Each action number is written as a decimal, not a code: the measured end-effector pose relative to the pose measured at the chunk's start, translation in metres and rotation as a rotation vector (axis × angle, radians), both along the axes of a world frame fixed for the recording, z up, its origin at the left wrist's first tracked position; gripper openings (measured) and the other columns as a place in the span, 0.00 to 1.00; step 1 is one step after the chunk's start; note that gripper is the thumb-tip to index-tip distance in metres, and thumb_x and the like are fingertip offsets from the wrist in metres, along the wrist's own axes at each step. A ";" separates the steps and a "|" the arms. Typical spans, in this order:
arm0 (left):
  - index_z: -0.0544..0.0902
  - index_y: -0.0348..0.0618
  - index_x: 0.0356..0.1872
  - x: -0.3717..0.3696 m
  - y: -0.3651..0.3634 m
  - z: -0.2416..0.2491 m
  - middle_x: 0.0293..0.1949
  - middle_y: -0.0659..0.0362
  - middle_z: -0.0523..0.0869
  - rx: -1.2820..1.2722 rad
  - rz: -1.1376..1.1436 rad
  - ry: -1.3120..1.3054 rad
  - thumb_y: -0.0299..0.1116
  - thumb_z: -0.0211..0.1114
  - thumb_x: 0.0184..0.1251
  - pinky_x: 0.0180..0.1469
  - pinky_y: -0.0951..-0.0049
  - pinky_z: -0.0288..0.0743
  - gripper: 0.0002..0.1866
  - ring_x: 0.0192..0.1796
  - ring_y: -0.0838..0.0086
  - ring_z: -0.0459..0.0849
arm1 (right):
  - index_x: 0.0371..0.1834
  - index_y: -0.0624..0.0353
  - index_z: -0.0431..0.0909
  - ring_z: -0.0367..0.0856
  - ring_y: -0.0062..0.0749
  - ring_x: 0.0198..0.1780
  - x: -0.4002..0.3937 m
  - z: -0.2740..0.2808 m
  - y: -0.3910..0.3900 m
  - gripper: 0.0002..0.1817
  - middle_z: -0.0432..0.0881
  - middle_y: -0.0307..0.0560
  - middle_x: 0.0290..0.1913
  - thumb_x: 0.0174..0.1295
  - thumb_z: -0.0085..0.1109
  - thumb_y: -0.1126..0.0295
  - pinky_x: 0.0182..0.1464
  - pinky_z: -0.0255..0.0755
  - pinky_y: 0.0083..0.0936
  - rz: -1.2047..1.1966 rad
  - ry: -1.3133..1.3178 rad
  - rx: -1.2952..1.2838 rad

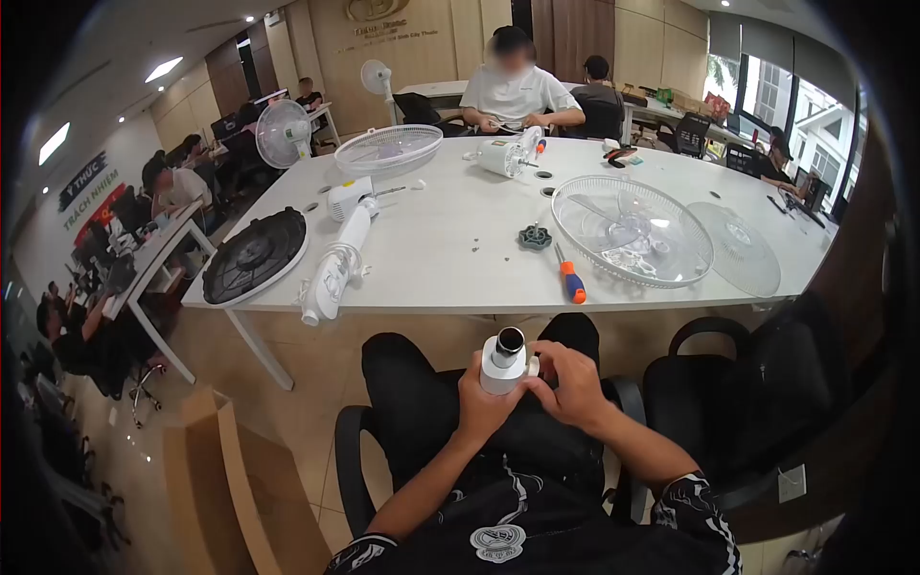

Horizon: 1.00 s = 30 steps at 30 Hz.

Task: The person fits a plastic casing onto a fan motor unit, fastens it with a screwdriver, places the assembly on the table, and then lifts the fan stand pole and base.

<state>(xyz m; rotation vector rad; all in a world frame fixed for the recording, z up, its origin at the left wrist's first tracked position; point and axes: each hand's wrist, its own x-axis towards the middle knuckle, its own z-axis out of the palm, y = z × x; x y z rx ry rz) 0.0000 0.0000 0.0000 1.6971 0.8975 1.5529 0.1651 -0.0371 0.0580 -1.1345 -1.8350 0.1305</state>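
- The left hand (484, 402) is wrapping its fingers around a white cylindrical fan part (503, 362), gripping it from the left side over the person's lap.
- The right hand (573, 383) is closing on the same part from the right, fingertips pressing against its side just below the dark round opening at its top.
- The part is sitting upright above the black trousers, short of the near edge of the white table (450, 259).
- On that table, nearest the part, an orange-and-blue screwdriver (572, 280) is lying beside a dark knob (535, 237).
- To the right of the screwdriver a clear fan guard (632, 230) is resting with blades inside it.
- At the table's left end a black fan grille (254, 254) is overhanging the edge, with a white fan column (335, 268) lying next to it.
- Across the table, at its far side, another person (517, 91) is sitting and working on a white motor housing (503, 155).
- Beyond the table an office room is showing wood-panelled walls, ceiling lights and windows on the right.
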 end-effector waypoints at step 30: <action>0.79 0.38 0.47 -0.012 0.012 0.001 0.39 0.51 0.90 0.051 0.000 -0.040 0.30 0.82 0.51 0.46 0.67 0.82 0.25 0.44 0.67 0.91 | 0.54 0.66 0.78 0.84 0.40 0.33 -0.012 -0.016 0.050 0.30 0.83 0.47 0.34 0.64 0.66 0.48 0.40 0.77 0.34 0.193 -0.019 0.376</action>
